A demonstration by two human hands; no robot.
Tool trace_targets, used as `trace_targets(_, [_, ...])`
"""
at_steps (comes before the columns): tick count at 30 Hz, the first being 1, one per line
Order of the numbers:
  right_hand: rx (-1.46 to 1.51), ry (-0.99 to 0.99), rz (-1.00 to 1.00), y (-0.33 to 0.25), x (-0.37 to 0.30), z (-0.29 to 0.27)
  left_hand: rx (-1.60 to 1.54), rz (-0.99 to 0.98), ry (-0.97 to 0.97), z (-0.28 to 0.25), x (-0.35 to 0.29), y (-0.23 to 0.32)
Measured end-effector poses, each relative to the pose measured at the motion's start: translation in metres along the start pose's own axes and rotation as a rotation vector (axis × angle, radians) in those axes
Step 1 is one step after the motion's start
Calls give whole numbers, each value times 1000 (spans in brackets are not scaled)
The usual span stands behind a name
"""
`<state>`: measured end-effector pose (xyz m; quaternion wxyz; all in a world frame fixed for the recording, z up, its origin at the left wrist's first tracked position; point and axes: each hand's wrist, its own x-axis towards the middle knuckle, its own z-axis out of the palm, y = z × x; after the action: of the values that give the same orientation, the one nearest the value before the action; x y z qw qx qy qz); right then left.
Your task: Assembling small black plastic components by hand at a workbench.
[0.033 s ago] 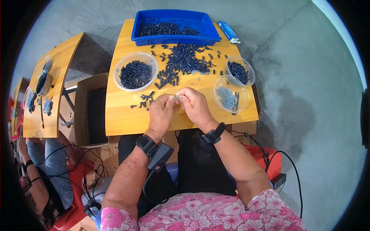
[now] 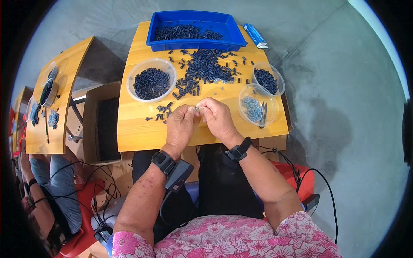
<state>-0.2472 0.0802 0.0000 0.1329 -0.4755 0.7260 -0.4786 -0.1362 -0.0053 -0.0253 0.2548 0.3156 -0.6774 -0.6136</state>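
Meeting at the centre of the frame, the left hand [image 2: 180,124] and right hand [image 2: 218,117] have their fingertips pinched together on a tiny pale part [image 2: 198,108]; what kind of part it is cannot be told at this size. Both hands are curled nearly closed, resting over the near half of the yellow wooden table [image 2: 137,133]. Each wrist carries a black band.

Just left of the left hand, a few loose dark pieces [image 2: 161,112] lie on the table. Above the hands spreads a larger heap of dark pieces [image 2: 206,66]. Left of centre stands a clear round bowl [image 2: 151,80] filled with dark pieces. Right of the hands sit two smaller clear bowls: the nearer one [image 2: 257,105] holds greyish pieces, the farther one [image 2: 268,79] dark ones. At top centre, a blue tray [image 2: 195,30] holds more dark pieces.

At the left edge, a second yellow table [image 2: 60,112] carries similar bowls, with another person seated below it.
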Motion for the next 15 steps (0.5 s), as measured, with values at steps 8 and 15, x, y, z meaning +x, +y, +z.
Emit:
trace_targets(8, [347,-68,292,2,-2,3,-84,-75,-96,-5,3,0])
trace_targets(15, [289,35,230,8,3,-2,-167,-86,-64,-1,-1,2])
